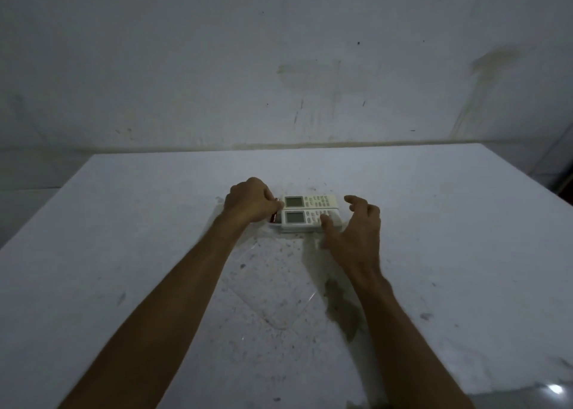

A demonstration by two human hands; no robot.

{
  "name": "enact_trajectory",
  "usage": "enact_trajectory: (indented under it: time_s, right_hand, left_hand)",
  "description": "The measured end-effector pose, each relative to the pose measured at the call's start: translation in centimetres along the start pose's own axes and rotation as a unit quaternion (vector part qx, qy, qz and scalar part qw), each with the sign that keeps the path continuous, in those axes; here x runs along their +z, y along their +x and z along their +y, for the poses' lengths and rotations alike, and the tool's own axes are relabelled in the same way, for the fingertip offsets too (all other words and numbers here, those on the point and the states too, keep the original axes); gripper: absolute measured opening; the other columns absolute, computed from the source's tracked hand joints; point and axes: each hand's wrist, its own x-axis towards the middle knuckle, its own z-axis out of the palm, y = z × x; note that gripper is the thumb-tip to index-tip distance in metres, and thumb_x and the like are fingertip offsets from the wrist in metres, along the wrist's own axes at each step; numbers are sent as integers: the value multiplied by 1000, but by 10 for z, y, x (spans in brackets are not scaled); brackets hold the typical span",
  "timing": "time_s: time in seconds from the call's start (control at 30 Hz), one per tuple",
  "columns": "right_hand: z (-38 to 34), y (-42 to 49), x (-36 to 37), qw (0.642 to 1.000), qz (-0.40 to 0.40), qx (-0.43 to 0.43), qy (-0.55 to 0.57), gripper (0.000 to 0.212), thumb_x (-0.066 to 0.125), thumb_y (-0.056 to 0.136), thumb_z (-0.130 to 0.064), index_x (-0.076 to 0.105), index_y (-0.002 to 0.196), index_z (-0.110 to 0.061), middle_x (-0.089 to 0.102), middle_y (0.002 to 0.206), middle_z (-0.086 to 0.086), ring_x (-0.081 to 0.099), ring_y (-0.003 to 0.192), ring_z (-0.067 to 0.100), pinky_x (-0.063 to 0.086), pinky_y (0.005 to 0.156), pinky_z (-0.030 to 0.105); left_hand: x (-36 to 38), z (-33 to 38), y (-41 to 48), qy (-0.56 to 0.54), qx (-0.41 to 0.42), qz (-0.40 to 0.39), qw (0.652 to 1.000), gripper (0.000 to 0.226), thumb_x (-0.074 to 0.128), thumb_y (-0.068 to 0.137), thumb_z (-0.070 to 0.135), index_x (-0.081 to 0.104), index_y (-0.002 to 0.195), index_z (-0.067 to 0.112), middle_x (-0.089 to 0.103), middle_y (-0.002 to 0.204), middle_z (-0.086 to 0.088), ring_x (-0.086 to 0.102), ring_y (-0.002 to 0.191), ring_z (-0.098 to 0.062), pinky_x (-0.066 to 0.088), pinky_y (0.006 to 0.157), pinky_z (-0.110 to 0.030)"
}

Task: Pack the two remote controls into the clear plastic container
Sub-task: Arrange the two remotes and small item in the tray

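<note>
You're looking at two white remotes (310,212) with grey-green screens, and something red by your left fingers (277,205).

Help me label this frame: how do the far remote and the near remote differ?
The far remote looks cream; the near remote looks whiter. The far remote lies untouched at its button end, while the right hand has its thumb on the near remote's buttons. Both lie flat, side by side, screens toward the left hand.
</note>
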Motion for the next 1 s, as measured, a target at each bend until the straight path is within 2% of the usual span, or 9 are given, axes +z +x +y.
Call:
enact_trajectory:
  time_s: [0.07, 0.17, 0.23, 0.4, 0.53, 0.6, 0.67, 0.8, 1.0]
  right_hand:
    - [2, 1, 1, 1000, -16, 17, 11, 65, 73, 89, -35, 42, 144, -18, 39, 149, 10, 48, 133, 29, 51, 101, 39]
    - [6, 3, 3, 998, -39, 43, 28, 68, 71, 90, -38, 40, 147, -18, 40, 150, 9, 51, 132, 31, 54, 100, 47]
    - [8, 4, 3, 997, -43, 52, 41, 69, 71, 89, -40, 40, 147, -19, 43, 148, 9, 56, 128, 32, 57, 95, 51]
    - [3, 0, 1, 996, -24, 71, 54, 72, 74, 87, -41, 37, 145, -19, 43, 145, 11, 57, 125, 30, 58, 95, 46]
    - [-12, -20, -14, 999, 14, 35, 37, 57, 72, 88, -41, 43, 132, -20, 48, 133, 6, 55, 109, 16, 52, 71, 12]
    - [-14, -39, -16, 999, -24, 1, 33, 44, 70, 90, -40, 49, 126, -25, 53, 128, 1, 58, 105, 14, 59, 76, 21]
    - [-15, -59, -14, 997, -77, -15, -10, 37, 68, 92, -41, 56, 124, -27, 56, 125, -3, 61, 104, 15, 60, 87, 35]
    - [-11, -76, -4, 990, -96, -57, -84, 26, 61, 97, -36, 66, 119, -22, 63, 122, -2, 60, 97, 9, 50, 90, 23]
    - [-3, -77, 2, 979, -73, -93, -169, 22, 57, 99, -30, 72, 106, -15, 67, 106, 3, 52, 84, 10, 40, 78, 20]
  left_hand:
    - [-1, 1, -2, -22, -2, 9, 1000, 35, 84, 79, 42, 78, 103, 16, 76, 102, -4, 67, 90, -20, 56, 83, -34]
    - [-2, 0, -6, -108, -34, 33, 993, 68, 92, 71, 36, 56, 125, 15, 61, 106, -2, 61, 100, -22, 54, 88, -37]
    - [2, -6, -4, -156, -66, 29, 985, 78, 94, 69, 32, 49, 130, 15, 62, 110, -4, 63, 104, -24, 56, 91, -39]
    - [5, -14, -7, -233, -93, 25, 968, 68, 88, 75, 42, 54, 128, 17, 66, 112, -4, 63, 100, -21, 53, 84, -34]
    - [-8, -14, -35, -260, -56, 51, 963, 54, 74, 87, 50, 59, 127, 18, 60, 95, 11, 63, 89, -11, 48, 74, -26]
    - [-8, -23, -56, -259, -37, 52, 964, 46, 72, 90, 47, 60, 124, 19, 61, 94, 13, 62, 84, -4, 47, 66, -22]
    - [-4, -38, -76, -244, -25, 29, 969, 42, 72, 91, 44, 59, 122, 19, 65, 98, 8, 64, 87, -6, 49, 68, -21]
    - [0, -60, -95, -224, 7, 9, 975, 42, 75, 90, 36, 61, 125, 16, 68, 108, -1, 67, 99, -17, 55, 80, -23]
    - [1, -61, -98, -167, 33, 64, 983, 42, 76, 91, 29, 64, 129, 16, 68, 114, 1, 62, 92, -8, 52, 75, -15]
